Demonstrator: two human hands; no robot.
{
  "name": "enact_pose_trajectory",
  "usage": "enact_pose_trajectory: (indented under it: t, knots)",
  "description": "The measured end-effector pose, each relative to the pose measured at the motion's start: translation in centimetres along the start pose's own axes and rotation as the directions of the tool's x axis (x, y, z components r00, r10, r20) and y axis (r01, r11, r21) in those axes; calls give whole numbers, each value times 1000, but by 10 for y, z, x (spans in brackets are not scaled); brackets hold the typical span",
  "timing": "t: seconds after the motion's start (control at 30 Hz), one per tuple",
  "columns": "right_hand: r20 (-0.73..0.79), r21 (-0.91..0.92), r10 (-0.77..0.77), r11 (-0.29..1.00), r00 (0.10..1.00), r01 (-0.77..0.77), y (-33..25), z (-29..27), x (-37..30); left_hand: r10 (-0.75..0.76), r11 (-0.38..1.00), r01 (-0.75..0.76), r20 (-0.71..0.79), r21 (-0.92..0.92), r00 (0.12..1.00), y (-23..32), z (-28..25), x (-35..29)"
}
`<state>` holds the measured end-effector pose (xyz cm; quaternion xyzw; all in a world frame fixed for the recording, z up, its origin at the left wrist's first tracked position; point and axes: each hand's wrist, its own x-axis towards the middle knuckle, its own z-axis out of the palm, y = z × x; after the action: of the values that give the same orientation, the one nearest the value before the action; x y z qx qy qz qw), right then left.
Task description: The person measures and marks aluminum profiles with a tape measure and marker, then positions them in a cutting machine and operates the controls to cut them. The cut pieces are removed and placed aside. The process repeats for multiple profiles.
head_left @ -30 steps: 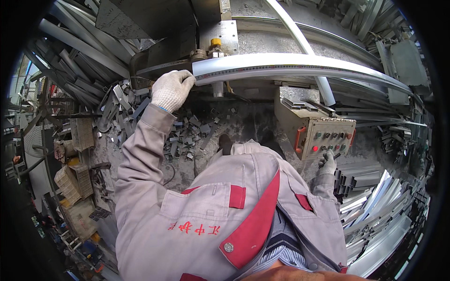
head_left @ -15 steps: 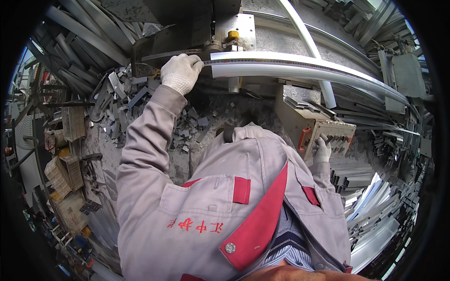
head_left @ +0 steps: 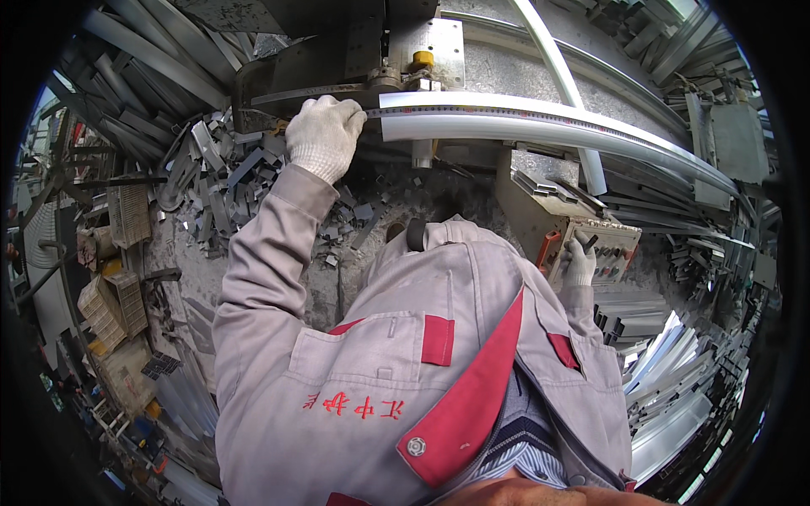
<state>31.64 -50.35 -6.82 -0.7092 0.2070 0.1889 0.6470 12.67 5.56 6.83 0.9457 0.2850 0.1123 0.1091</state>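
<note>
Along the front edge of the grey machine bed lies the long pale metal profile, its cut left end reaching past the drilled metal plate and the yellow knob. I have the left hand, gloved, just beyond that end, thumb and forefinger pinching the tip of the tape measure, whose strip runs lengthwise over the profile. Only tape bridges the narrow gap between fingertips and cut edge. Toward the bed, room is tight, with machine parts close behind the knuckles; toward the jacket I get more, over the floor where metal scraps lie. Farther right, a second profile crosses under the first, its near end sticking out beyond the bed's front edge. The right hand is at the front face of the control box, near the orange handle, fingers curled about a short dark stick; whether they touch a button I cannot tell. Compared with a second ago, the left hand sits off the profile's end instead of against it, the tape lies nearer the far side, and the right hand is higher, up from the box's lower edge.
</note>
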Motion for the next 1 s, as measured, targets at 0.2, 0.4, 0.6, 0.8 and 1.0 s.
enact_pose_trajectory:
  t: [0.2,0.4,0.6,0.8,1.0]
  knots:
    - [50,-117,-41,992,998,47,2,11,5,12,1000,-12,-71,-3,997,2,3,-1]
    - [42,-147,-48,988,998,53,-3,21,5,13,1000,-11,-100,16,995,3,6,-1]
    - [107,-114,-105,987,989,117,-26,43,15,-2,999,6,-95,46,996,9,5,-1]
    - [279,-15,-190,979,941,202,-80,78,25,-32,999,32,59,-6,998,20,-23,-16]
    - [223,679,-325,728,919,92,-143,57,67,128,883,236,691,-407,711,39,-52,-60]
